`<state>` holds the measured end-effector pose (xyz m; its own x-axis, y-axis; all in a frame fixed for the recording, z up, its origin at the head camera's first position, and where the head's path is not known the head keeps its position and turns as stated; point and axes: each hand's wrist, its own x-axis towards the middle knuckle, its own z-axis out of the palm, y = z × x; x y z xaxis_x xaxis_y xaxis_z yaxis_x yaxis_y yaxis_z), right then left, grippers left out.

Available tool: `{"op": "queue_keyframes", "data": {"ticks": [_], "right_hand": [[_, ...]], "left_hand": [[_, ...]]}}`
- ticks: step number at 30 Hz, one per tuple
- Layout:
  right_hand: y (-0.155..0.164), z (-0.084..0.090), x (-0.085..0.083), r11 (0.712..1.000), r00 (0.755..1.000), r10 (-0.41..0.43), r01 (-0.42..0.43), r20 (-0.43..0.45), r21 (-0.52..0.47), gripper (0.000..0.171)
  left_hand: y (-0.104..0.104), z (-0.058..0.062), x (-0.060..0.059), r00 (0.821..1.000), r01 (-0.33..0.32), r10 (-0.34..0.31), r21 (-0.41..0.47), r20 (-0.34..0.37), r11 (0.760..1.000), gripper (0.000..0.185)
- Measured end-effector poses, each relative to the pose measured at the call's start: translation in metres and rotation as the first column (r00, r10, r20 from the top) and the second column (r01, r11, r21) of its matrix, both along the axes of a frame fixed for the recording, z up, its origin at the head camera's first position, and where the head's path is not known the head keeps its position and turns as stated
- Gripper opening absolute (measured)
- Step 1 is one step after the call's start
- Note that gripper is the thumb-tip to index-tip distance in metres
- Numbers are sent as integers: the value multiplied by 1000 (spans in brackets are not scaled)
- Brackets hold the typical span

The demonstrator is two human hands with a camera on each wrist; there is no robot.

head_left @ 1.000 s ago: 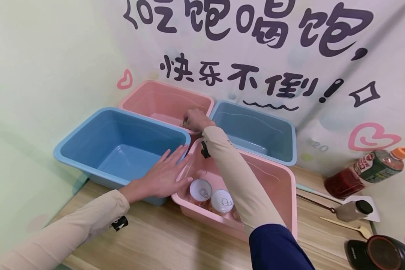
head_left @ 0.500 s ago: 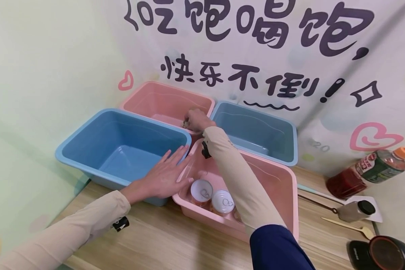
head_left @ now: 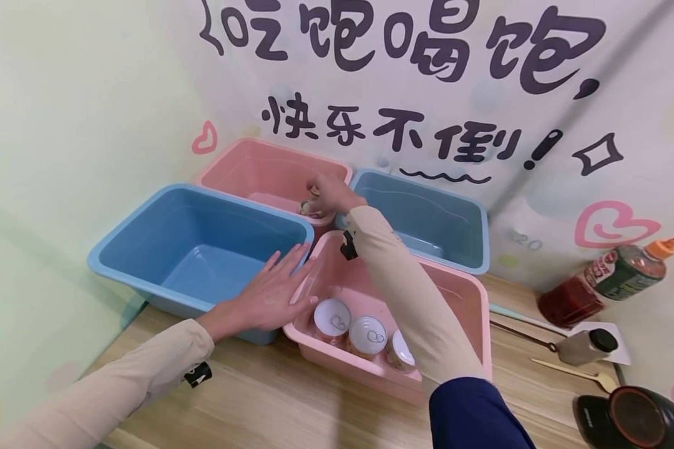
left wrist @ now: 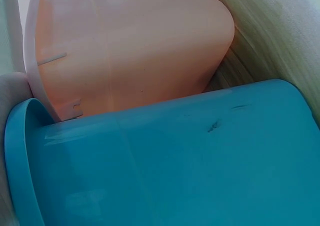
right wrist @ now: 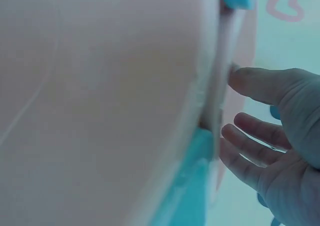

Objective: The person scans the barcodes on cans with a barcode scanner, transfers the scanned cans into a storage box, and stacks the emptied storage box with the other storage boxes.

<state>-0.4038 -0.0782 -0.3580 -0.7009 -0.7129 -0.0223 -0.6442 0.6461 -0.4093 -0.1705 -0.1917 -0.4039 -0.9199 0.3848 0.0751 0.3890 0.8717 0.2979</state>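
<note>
Wall lettering (head_left: 395,134) reads "快乐不倒!". Right hand (head_left: 330,192), fingers loose, holds nothing, just above can (head_left: 307,208) in far pink bin (head_left: 241,163). Left hand (head_left: 272,290) flat on blue bin (head_left: 146,206) rim.

a sauce bottle (head_left: 601,280) lies at the far right on the wooden table (head_left: 269,399), near a small dark-capped jar (head_left: 586,347), a spoon (head_left: 573,372) and a black lid (head_left: 631,418).
</note>
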Motion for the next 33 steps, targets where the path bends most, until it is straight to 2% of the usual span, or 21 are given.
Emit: {"op": "queue_keyframes", "data": {"ticks": [5, 10, 17, 23, 28, 33], "right_hand": [[16, 15, 5, 999, 998, 36, -37, -43, -23, 38], [42, 34, 11, 999, 999, 22, -24, -39, -44, 46], [78, 50, 21, 999, 995, 18, -21, -100, -37, 53], [104, 56, 39, 999, 994, -6, 1, -109, -47, 60], [123, 63, 59, 1000, 990, -13, 9, -139, -28, 63], [142, 66, 82, 1000, 992, -2, 2, -126, -5, 67]], "left_hand": [[1, 1, -1, 1000, 3, -3, 3, 4, 1000, 73], [3, 1, -2, 1000, 7, -7, 0, -5, 1000, 74], [3, 1, -1, 1000, 8, -8, 16, -9, 1000, 73], [2, -1, 0, 1000, 8, -8, 19, -13, 1000, 72], [3, -2, 0, 1000, 8, -7, 21, -24, 1000, 72], [4, -1, -1, 1000, 8, -7, 30, -30, 1000, 73]]}}
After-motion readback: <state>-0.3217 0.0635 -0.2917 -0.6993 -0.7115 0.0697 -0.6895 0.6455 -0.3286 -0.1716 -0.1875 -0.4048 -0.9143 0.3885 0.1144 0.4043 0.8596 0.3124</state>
